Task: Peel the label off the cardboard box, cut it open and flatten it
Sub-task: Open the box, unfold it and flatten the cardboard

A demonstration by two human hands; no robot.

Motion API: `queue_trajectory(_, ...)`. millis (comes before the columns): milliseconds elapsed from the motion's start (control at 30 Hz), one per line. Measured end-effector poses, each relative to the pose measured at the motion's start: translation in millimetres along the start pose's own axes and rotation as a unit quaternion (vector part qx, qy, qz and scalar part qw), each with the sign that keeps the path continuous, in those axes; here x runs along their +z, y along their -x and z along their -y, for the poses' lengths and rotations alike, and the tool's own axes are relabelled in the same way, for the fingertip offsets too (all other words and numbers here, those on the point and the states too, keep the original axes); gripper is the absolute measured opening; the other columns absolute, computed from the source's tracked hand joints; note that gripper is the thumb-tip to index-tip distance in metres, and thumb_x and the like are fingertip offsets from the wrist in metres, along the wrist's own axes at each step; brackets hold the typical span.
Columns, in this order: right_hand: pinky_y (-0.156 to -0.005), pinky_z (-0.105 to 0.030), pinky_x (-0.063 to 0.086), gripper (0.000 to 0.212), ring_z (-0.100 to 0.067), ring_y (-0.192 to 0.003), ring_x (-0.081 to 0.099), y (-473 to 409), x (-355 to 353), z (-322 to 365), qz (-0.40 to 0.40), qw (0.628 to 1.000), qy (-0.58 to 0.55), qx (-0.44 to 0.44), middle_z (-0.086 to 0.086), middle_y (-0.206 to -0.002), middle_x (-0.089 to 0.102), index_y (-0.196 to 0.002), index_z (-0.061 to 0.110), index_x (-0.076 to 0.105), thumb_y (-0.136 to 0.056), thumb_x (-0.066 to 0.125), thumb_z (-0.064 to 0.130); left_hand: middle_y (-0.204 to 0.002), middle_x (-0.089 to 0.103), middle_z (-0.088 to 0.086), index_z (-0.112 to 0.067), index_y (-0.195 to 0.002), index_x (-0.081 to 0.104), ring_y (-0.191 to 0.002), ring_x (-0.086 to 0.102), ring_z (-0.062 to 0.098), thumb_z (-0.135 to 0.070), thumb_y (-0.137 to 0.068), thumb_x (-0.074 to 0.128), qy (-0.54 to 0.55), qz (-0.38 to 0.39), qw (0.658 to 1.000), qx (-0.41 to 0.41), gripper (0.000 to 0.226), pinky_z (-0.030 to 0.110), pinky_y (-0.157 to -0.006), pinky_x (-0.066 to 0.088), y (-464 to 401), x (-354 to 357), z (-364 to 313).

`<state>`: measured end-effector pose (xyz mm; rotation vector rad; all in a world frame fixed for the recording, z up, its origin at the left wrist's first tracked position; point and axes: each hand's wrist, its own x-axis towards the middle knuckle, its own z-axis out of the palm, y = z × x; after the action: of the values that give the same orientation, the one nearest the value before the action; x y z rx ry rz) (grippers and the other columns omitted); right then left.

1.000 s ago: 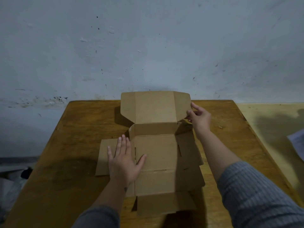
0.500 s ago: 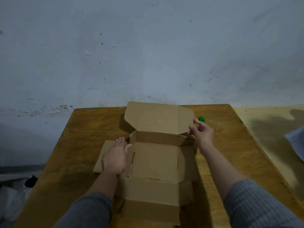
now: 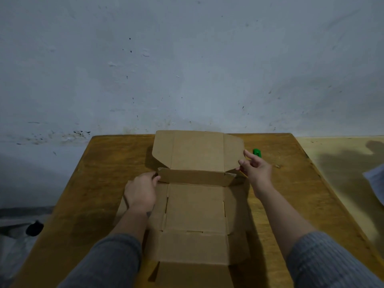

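the cardboard box [image 3: 195, 206] is plain brown and lies opened out on the bench [image 3: 87, 183], its base panel flat in the middle with slits along both side creases. the near flaps spread flat toward the bench's front edge. at the far end a low wall stands up, and behind it the lid panel with its two angled side tabs tilts upright. the left side flap lies flat on the bench. no label shows on the visible faces.

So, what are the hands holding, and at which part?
Both hold the cardboard box: left hand at the back wall's left corner, right hand at the raised lid's right flap.
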<state>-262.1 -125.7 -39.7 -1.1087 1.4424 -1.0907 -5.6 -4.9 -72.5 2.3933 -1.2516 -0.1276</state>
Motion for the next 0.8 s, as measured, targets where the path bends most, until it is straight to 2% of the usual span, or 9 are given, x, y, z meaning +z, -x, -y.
queue_trajectory(167,-0.079,-0.030,0.056,0.046,-0.018,-0.074,0.064,2,3,3,-0.003,0.999,-0.022,-0.027,0.002,-0.083,0.066,-0.130,0.014,0.054,-0.086,0.062,0.003,-0.132,0.059,0.002,-0.021,-0.135,0.051,-0.120,0.054,0.021,-0.034,-0.093,0.057,0.113,0.028,0.993,-0.029,0.045,0.041,-0.100,0.045,-3,-9,-5)
queue_trajectory(333,-0.087,-0.035,0.054,0.046,-0.020,-0.094,0.065,7,5,3,0.012,0.999,-0.022,-0.032,0.002,-0.086,0.066,-0.130,0.017,0.055,-0.086,0.061,0.004,-0.136,0.055,0.002,-0.026,-0.145,0.035,-0.123,0.053,0.019,-0.042,-0.090,0.057,0.269,0.010,0.963,-0.013,0.062,0.043,-0.097,0.049,-28,-26,-21)
queue_trajectory(400,-0.087,-0.035,0.054,0.046,-0.022,-0.097,0.065,10,6,3,0.013,0.999,-0.023,-0.035,0.001,-0.085,0.065,-0.130,0.016,0.054,-0.086,0.061,0.003,-0.137,0.054,0.007,-0.022,-0.148,0.032,-0.121,0.053,0.021,-0.033,-0.093,0.056,0.312,-0.008,0.949,-0.036,0.061,0.040,-0.098,0.047,-39,-33,-30)
queue_trajectory(500,-0.081,-0.030,0.053,0.047,-0.024,-0.099,0.065,12,5,3,0.008,0.999,-0.015,-0.041,-0.004,-0.089,0.066,-0.131,0.018,0.053,-0.086,0.061,0.003,-0.135,0.055,0.010,-0.018,-0.144,0.040,-0.121,0.052,0.020,-0.015,-0.094,0.056,0.347,-0.015,0.936,-0.046,0.052,0.025,-0.092,0.042,-50,-40,-40)
queue_trajectory(567,-0.078,-0.026,0.051,0.052,-0.019,-0.100,0.062,13,4,2,0.015,0.998,0.027,-0.049,-0.008,-0.105,0.068,-0.134,0.022,0.049,-0.086,0.062,0.006,-0.136,0.054,0.007,-0.017,-0.141,0.044,-0.124,0.050,0.019,-0.009,-0.093,0.056,0.360,-0.016,0.932,-0.046,0.050,0.022,-0.091,0.040,-50,-41,-42)
queue_trajectory(633,-0.081,-0.027,0.050,0.064,-0.015,-0.109,0.056,16,5,0,0.037,0.992,0.108,-0.054,-0.006,-0.128,0.059,-0.141,0.027,0.038,-0.085,0.065,0.013,-0.135,0.055,0.006,-0.016,-0.140,0.046,-0.124,0.051,0.019,-0.006,-0.092,0.057,0.368,-0.026,0.929,-0.044,0.050,0.023,-0.091,0.040,-47,-41,-41)
queue_trajectory(700,-0.099,-0.039,0.046,0.080,-0.022,-0.130,0.043,21,6,-7,0.060,0.973,0.215,-0.066,-0.004,-0.146,0.042,-0.148,0.027,0.022,-0.083,0.069,0.024,-0.134,0.057,0.006,-0.017,-0.139,0.046,-0.121,0.051,0.014,-0.005,-0.091,0.058,0.372,-0.034,0.927,-0.041,0.051,0.024,-0.092,0.041,-43,-42,-40)
queue_trajectory(800,-0.115,-0.052,0.023,0.096,-0.027,-0.145,0.017,39,6,-13,0.057,0.929,0.355,-0.087,-0.002,-0.158,0.017,-0.150,0.024,0.005,-0.079,0.068,0.041,-0.135,0.055,0.009,-0.023,-0.142,0.042,-0.122,0.050,0.016,-0.004,-0.089,0.061,0.352,-0.034,0.935,-0.037,0.059,0.032,-0.096,0.046,-38,-47,-38)
